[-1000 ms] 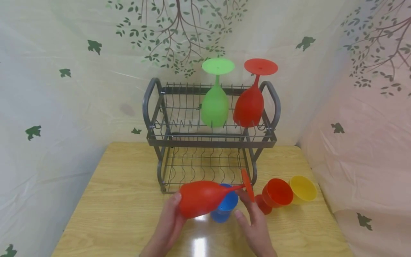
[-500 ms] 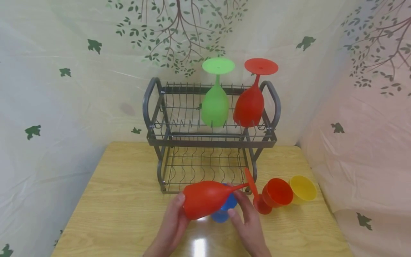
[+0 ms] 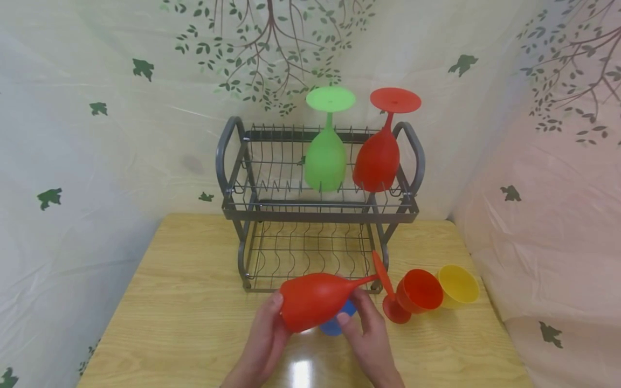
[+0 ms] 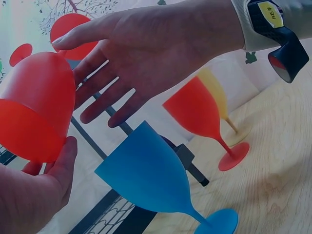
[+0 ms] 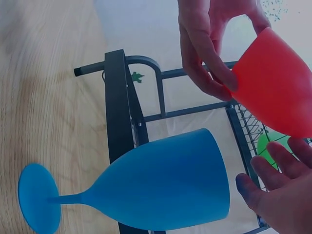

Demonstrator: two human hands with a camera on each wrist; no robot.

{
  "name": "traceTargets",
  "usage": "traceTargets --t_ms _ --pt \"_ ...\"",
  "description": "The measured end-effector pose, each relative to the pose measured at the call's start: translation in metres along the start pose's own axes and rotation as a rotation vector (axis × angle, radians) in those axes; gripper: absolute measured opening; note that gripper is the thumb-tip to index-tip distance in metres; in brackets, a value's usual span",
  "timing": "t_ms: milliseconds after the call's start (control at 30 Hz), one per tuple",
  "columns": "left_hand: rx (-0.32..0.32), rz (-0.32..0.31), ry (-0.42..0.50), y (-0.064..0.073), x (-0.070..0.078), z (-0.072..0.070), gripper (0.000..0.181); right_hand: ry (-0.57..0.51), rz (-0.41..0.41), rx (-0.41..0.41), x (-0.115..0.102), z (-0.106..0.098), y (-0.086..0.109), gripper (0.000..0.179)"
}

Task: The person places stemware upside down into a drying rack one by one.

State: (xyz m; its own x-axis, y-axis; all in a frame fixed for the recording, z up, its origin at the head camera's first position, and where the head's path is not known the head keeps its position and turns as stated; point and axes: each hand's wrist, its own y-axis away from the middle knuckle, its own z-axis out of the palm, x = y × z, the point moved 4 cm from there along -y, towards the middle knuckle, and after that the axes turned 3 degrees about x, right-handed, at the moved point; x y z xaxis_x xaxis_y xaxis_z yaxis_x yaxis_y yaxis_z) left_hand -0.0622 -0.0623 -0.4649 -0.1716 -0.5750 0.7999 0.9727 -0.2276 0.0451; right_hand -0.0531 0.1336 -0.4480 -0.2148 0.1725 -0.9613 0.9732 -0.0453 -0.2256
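A red plastic goblet lies sideways in the air, its foot toward the right. My left hand grips the bowl near its rim, thumb on one side and fingers on the other. In the left wrist view my right hand stretches its fingers beside the bowl and stem; its fingertips look to be at the goblet. Below stands a blue goblet, upright on the table and mostly hidden by the red one in the head view.
Behind the hands stands a two-tier dark dish rack. Upside down on its top tier are a green goblet and another red goblet. A red goblet and a yellow goblet stand at the right of the wooden table.
The held red goblet has shifted slightly to the right with my left hand. My right hand has moved left along the stem toward the bowl, and more of the blue goblet is covered.
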Motion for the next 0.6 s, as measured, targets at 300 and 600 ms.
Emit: traceTargets --t_ms 300,600 --pt "0.012 0.009 -0.003 0.0002 0.0002 0.0035 0.042 -0.049 0.092 0.022 -0.0016 0.0039 -0.0002 0.049" --pt "0.050 -0.008 0.034 0.0011 -0.0024 0.0031 0.039 -0.091 0.067 0.050 -0.0065 0.0085 -0.0019 0.051"
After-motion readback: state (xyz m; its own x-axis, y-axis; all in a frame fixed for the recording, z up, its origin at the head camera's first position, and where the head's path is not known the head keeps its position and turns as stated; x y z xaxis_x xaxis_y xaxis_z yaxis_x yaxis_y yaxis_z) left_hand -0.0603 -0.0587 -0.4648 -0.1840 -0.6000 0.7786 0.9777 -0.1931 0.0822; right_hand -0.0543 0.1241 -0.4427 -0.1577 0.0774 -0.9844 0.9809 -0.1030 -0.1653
